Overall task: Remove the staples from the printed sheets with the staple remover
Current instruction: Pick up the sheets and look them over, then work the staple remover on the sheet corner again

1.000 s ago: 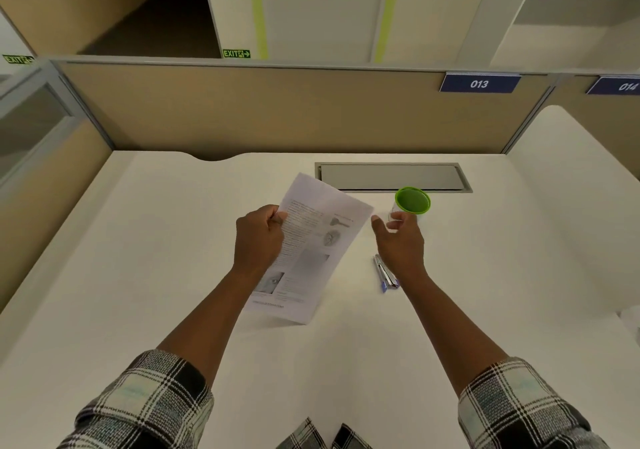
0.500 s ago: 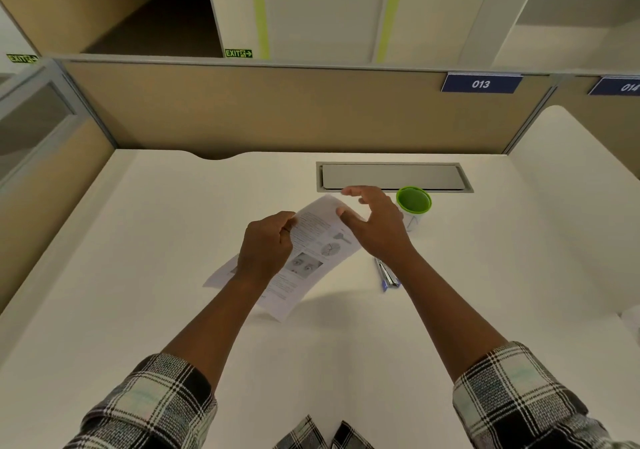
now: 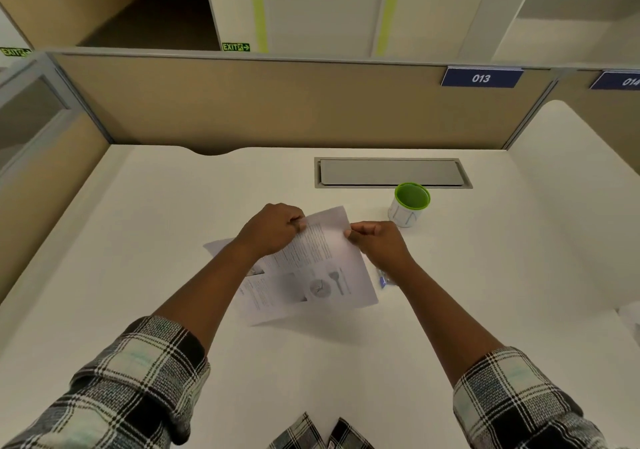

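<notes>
Printed sheets (image 3: 311,268) are pinched at their top edge by left hand (image 3: 273,229) and right hand (image 3: 379,244); cup (image 3: 408,204) stands at 1 o'clock, near; bare desk (image 3: 173,206) lies at 9.

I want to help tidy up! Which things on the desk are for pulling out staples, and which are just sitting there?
For the job:
printed sheets, pinched by both hands
staple remover, mostly hidden under the right wrist

Just sitting there:
green cup
grey desk hatch

left grip (image 3: 273,229) pinching, right grip (image 3: 375,241) too (forearms converging)
</notes>
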The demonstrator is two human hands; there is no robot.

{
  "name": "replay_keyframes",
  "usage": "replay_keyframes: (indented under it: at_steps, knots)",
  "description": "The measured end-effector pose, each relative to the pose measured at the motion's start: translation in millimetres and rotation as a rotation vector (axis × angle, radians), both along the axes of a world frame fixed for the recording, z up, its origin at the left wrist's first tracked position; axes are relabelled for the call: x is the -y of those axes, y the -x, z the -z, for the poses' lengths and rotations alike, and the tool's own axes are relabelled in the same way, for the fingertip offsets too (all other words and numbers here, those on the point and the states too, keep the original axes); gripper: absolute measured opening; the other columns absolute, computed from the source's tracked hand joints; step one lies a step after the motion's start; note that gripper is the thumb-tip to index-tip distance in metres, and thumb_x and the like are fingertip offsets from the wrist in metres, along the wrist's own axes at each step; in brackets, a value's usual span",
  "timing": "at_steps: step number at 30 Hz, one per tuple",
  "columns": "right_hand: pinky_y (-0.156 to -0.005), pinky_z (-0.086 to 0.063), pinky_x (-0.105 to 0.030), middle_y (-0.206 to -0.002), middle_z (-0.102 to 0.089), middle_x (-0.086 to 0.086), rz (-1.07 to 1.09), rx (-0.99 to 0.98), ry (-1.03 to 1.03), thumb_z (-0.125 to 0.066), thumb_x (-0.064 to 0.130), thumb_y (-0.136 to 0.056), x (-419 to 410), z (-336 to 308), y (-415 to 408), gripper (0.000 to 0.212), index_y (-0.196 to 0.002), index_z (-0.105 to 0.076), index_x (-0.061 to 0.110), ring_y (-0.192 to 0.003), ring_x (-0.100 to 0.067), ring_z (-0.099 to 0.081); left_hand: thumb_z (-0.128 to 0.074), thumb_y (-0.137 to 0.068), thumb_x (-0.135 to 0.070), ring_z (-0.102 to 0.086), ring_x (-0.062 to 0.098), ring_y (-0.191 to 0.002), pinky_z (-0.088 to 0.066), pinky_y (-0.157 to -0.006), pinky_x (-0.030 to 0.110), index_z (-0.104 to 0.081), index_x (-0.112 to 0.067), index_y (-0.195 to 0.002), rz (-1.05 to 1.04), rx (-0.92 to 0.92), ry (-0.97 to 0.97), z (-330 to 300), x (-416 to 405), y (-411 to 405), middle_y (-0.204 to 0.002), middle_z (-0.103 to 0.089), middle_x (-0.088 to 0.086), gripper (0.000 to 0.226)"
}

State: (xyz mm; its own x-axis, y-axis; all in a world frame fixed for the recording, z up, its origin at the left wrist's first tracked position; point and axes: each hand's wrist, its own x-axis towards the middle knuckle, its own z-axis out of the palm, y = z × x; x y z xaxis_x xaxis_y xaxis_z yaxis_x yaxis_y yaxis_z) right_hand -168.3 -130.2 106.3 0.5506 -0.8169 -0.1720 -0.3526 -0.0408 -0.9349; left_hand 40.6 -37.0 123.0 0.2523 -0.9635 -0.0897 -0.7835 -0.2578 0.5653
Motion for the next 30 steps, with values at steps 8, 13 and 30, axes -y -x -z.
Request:
replay_keyframes:
  at_steps: [8,13,30]
  knots:
    - [-0.075,-0.053,-0.041,-0.086,-0.071,-0.019,0.057,-0.001,-0.311,-0.073,0.020,-0.082,-6.8,37.3,15.0,0.007,-0.084,-0.079,0.017,-0.074,-0.023,-0.057,-0.054,-0.094,-0.023,-0.060,0.015,-0.076,-0.046,-0.068,0.029,-0.070,-0.015,-0.085,0.051,0.044,-0.131,22.0,14.8,12.1,-0.081,-0.067,-0.004,0.021]
    - [-0.067,-0.044,-0.022,-0.091,-0.073,-0.005,0.024,-0.038,-0.438,-0.059,0.019,-0.093,2.3,42.8,30.7,0.015,-0.098,-0.072,0.013,-0.075,-0.014,-0.068,-0.054,-0.089,-0.018,-0.061,0.016,-0.073,-0.041,-0.063,0.026,-0.068,-0.020,-0.073,0.059,0.131,-0.151,33.7,21.3,12.8,-0.076,-0.066,-0.007,0.021]
    - [-0.083,-0.046,-0.039,-0.106,-0.060,-0.011,0.003,-0.817,0.245,-0.058,0.024,-0.083,52.5,126.8,31.9,0.038,-0.116,-0.045,0.012,-0.101,-0.033,-0.059,-0.050,-0.091,-0.013,-0.056,0.020,-0.072,-0.041,-0.065,0.030,-0.058,-0.018,-0.068,0.099,-0.004,-0.256,89.1,22.8,19.1,-0.072,-0.063,-0.003,0.025]
